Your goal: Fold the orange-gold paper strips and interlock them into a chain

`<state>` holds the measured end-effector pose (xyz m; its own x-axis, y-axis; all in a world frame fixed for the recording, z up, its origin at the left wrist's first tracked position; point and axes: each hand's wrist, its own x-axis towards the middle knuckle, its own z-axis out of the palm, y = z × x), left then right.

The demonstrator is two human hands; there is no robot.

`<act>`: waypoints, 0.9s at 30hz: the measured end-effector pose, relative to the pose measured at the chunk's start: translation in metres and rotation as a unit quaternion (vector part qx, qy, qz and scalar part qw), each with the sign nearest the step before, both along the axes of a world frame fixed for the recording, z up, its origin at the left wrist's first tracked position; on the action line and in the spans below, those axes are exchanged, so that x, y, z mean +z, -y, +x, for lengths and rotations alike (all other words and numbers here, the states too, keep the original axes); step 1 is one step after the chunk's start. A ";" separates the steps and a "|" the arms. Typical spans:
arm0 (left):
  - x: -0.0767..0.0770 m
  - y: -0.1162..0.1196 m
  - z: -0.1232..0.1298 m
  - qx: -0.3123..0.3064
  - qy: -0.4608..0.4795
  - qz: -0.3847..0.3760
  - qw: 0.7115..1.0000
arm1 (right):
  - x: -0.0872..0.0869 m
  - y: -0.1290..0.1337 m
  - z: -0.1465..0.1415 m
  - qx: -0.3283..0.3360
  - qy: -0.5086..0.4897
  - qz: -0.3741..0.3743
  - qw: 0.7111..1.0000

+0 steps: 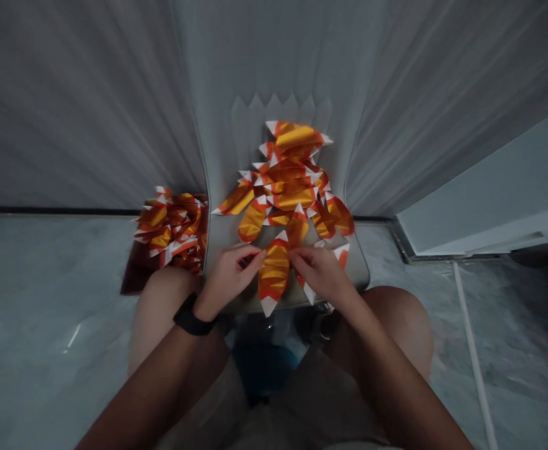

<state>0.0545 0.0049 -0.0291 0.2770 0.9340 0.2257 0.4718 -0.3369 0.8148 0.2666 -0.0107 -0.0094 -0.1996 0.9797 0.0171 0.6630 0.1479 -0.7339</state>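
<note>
Grey stool top (pixel 356 265): left hand (pixel 229 281) and right hand (pixel 321 275), fingers partly curled, pinch a folded orange-gold paper petal (pixel 274 272); further petals (pixel 286 181) lie piled ahead.

Grey seat (pixel 350 265) carries folded paper pcs (pixel 288 181), orange/gold w/ white tips, overlapping in a loose heap. Floor (pixel 53 300), grey, marble-look. On it, L of seat and just beside it: dark red box (pixel 136 278) w/ more pcs (pixel 171 228) piled in, same colors.
</note>
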 end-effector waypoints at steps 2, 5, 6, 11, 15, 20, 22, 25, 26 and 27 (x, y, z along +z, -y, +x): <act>-0.001 -0.001 -0.001 -0.006 0.007 -0.010 1.000 | -0.002 -0.001 0.002 -0.006 -0.017 -0.007 1.000; -0.004 -0.001 -0.002 -0.006 0.021 -0.030 0.999 | -0.007 -0.001 0.001 -0.021 -0.036 -0.021 0.999; -0.005 -0.002 -0.001 -0.004 0.026 -0.038 0.999 | -0.008 -0.001 0.001 -0.026 -0.044 -0.026 0.998; -0.010 -0.002 0.001 0.013 0.051 -0.068 0.996 | -0.008 0.001 -0.001 -0.054 -0.064 -0.033 0.996; -0.012 -0.004 0.001 0.005 0.061 -0.088 0.994 | -0.007 0.002 -0.003 -0.051 -0.086 -0.049 0.994; -0.015 -0.006 0.001 -0.006 0.075 -0.127 0.989 | -0.016 0.002 -0.005 -0.039 -0.126 -0.078 0.988; -0.016 -0.006 0.001 -0.007 0.084 -0.140 0.987 | -0.020 0.001 -0.007 -0.043 -0.132 -0.084 0.987; -0.017 -0.008 0.000 0.014 0.106 -0.175 0.979 | -0.026 0.000 -0.011 -0.058 -0.151 -0.094 0.982; -0.019 -0.010 0.000 0.039 0.120 -0.183 0.975 | -0.027 -0.001 -0.011 -0.069 -0.167 -0.090 0.979; -0.021 -0.012 0.000 0.053 0.128 -0.190 0.972 | -0.029 0.000 -0.009 -0.078 -0.181 -0.090 0.976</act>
<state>0.0541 0.0170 -0.0503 0.1544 0.9837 -0.0920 0.2523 0.0507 0.9663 0.2574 -0.0104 -0.0383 -0.0603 0.9913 -0.1166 0.3598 -0.0873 -0.9289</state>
